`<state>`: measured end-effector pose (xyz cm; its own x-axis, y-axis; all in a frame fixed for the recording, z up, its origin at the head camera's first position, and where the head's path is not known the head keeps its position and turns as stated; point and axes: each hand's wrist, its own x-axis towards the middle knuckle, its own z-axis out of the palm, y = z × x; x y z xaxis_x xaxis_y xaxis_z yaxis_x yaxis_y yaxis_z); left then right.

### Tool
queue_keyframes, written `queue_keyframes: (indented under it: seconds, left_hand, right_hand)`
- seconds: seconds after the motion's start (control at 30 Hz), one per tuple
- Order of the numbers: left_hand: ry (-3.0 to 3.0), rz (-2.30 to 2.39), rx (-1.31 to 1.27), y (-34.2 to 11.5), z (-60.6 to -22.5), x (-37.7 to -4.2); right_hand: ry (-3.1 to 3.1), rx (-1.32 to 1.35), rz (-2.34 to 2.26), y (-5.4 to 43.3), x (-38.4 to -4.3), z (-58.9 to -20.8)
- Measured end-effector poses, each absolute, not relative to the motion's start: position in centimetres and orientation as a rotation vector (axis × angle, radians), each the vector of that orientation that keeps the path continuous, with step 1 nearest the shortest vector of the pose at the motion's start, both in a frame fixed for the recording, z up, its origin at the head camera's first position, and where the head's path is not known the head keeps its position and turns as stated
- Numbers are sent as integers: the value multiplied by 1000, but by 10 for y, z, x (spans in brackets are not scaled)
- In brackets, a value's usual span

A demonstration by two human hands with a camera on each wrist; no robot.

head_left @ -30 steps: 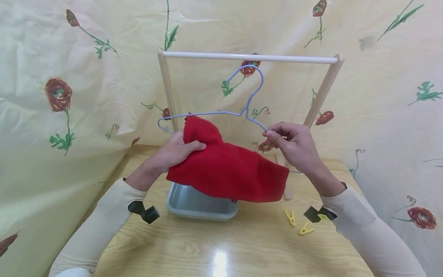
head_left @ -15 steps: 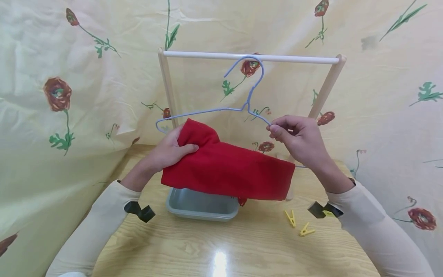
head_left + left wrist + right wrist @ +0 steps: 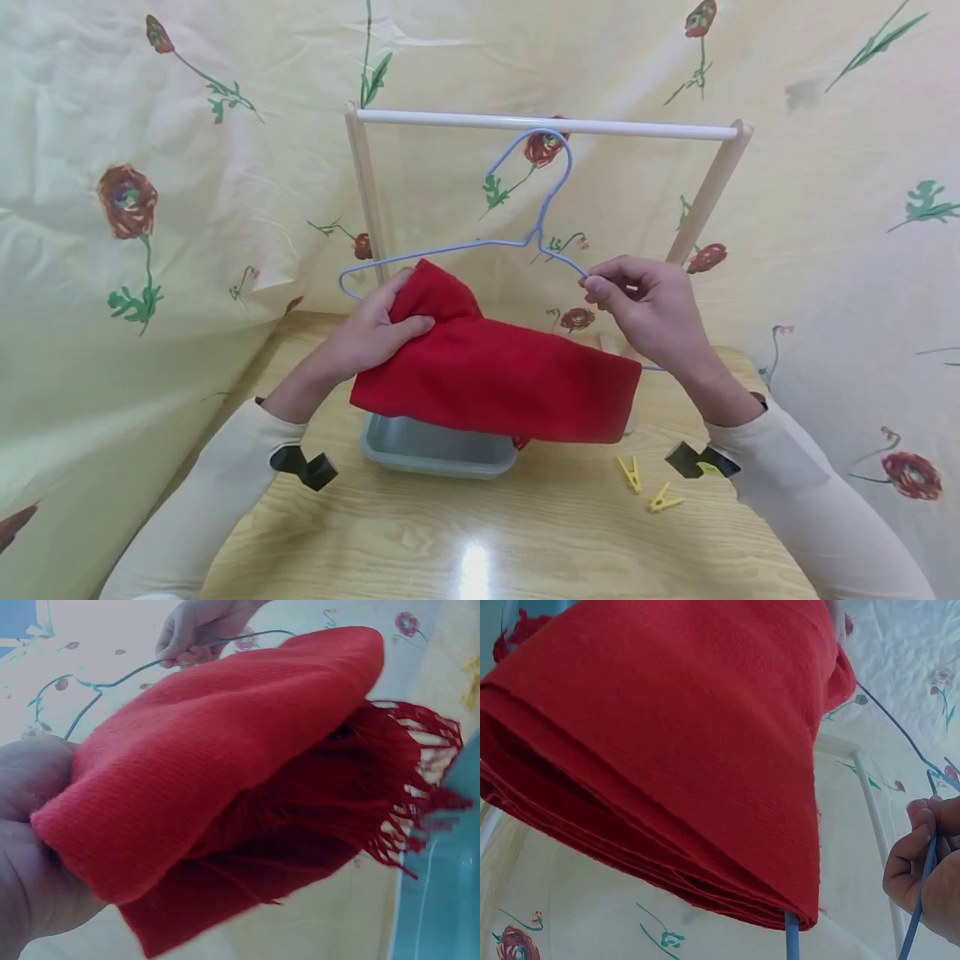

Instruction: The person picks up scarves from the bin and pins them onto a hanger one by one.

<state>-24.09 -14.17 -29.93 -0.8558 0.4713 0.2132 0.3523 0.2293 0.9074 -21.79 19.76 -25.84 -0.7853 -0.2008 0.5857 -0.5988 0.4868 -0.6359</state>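
A folded red scarf point(image 3: 495, 379) with a fringe point(image 3: 420, 772) hangs over the lower bar of a blue wire hanger point(image 3: 472, 244). My left hand point(image 3: 372, 329) grips the scarf's left end, thumb on top and fingers hidden behind the cloth. With thumb and fingertips, my right hand point(image 3: 652, 304) pinches the hanger's right shoulder. In the right wrist view, the hanger's bar point(image 3: 792, 937) comes out from between the scarf's layers. The hanger's hook points up, just below the white rail point(image 3: 465, 122) in the head view.
The rail sits on wooden uprights point(image 3: 708, 196) at the back of the wooden table point(image 3: 375, 542). A grey-blue tub point(image 3: 442, 467) stands below the scarf. Two yellow clothespins point(image 3: 630, 473) lie at right. Flowered cloth point(image 3: 247, 167) surrounds the table.
The hanger's hook rises over the rail in view, then dips slightly. My right hand has shifted a little right, and the scarf's right end reaches further right. Both grips stay.
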Motion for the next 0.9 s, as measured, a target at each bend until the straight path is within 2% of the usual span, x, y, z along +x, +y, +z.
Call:
queue_keyframes:
  seconds: [0.3, 0.9]
  left_hand:
    - [2288, 1757, 860, -140, -300, -236]
    - [2321, 1712, 809, -145, -297, -235]
  right_hand:
    - [-2307, 673, 1241, 194, -216, -261]
    - [-2279, 666, 1257, 198, -216, -262]
